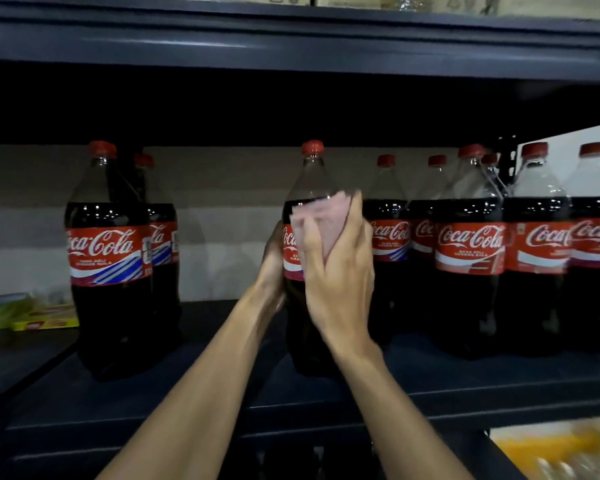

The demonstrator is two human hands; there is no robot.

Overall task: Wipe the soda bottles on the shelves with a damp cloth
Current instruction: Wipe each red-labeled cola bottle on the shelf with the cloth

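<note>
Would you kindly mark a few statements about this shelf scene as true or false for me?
1. The right hand holds a pink cloth against the centre bottle. True.
2. The left hand hangs free of that bottle. False: it holds the bottle's left side.
3. The centre bottle lies on its side. False: it stands upright on the shelf.
4. The right-hand group has more bottles than the left-hand pair. True.
</note>
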